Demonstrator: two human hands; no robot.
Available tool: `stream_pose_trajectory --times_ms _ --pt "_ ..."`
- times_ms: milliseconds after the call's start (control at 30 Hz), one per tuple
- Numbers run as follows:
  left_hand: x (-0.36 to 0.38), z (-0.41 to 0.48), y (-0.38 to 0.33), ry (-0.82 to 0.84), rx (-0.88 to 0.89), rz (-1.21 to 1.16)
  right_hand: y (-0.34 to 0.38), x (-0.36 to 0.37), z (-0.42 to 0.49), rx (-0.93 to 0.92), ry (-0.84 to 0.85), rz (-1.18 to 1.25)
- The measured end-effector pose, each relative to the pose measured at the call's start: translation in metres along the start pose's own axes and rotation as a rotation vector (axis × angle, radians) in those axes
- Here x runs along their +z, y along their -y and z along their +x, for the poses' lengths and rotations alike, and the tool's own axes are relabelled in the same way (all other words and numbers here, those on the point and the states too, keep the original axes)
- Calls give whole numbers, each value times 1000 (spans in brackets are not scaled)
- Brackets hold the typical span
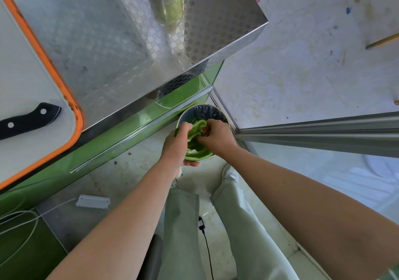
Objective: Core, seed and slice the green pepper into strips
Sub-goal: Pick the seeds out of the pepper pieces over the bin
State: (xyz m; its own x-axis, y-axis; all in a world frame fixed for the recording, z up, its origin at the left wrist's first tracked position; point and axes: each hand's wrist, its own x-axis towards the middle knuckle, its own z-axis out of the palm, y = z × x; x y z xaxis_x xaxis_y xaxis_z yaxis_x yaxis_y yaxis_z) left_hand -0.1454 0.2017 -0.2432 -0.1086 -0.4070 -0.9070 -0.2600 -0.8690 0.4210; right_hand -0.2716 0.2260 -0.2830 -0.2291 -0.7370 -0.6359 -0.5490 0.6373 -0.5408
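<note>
I hold an opened green pepper [195,142] low over a small waste bin [212,111] with a dark liner on the floor. My left hand [178,144] grips the pepper from the left and below. My right hand [217,136] has its fingers curled into the pepper's open inside. Green scraps lie in the bin. On the counter to the left, a white cutting board with an orange rim [28,81] carries a black-handled knife [28,121]; its blade is out of frame.
The steel checkered countertop [121,42] ends just above the bin, with a yellow-green bottle [168,1] at its far edge. A green cabinet front [108,148] runs below. My legs [216,225], a black cable and a white adapter [92,201] are on the floor.
</note>
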Motion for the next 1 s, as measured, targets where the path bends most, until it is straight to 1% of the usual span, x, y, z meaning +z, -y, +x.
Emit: stream_pose_trajectory --times_ms 133,200,233,300,333,367,400,467,500,633,700,767,833,933,1000 --pt "0 3 -2 -22 -18 -12 -2 -2 -2 -89 -92 -41" --pt "-1 4 -1 -32 -20 -34 -4 -3 -2 -118 -106 -13" --pt "-2 5 -1 -35 -25 -51 -6 -3 -2 -108 -116 51" --pt "-5 6 -1 -34 -44 -107 -13 -5 0 -25 -174 236" --pt "-8 8 -1 -30 -55 -129 -19 -7 2 18 -200 288" --pt "-10 8 0 -26 -65 -138 -24 -8 4 47 -192 278" --pt "-12 9 1 -22 -70 -137 -26 -11 5 67 -146 214" --pt "-14 9 2 -18 -73 -139 -26 -15 4 65 -54 89" --pt "-14 10 3 -17 -73 -143 -25 -15 4 52 -32 66" --pt "-13 11 5 -16 -46 -122 -17 -15 5 25 -32 120" --pt "-12 10 5 -15 -20 -86 -12 -13 4 49 55 133" --pt "-9 9 4 -10 12 -50 -8 -9 4 70 127 62" --pt "-6 7 1 -19 43 -19 -5 -6 3 68 128 -44" --pt "-2 4 0 -42 92 65 1 -7 2 64 75 -136" --pt "0 4 0 -64 93 80 5 -9 0 -17 55 -274"
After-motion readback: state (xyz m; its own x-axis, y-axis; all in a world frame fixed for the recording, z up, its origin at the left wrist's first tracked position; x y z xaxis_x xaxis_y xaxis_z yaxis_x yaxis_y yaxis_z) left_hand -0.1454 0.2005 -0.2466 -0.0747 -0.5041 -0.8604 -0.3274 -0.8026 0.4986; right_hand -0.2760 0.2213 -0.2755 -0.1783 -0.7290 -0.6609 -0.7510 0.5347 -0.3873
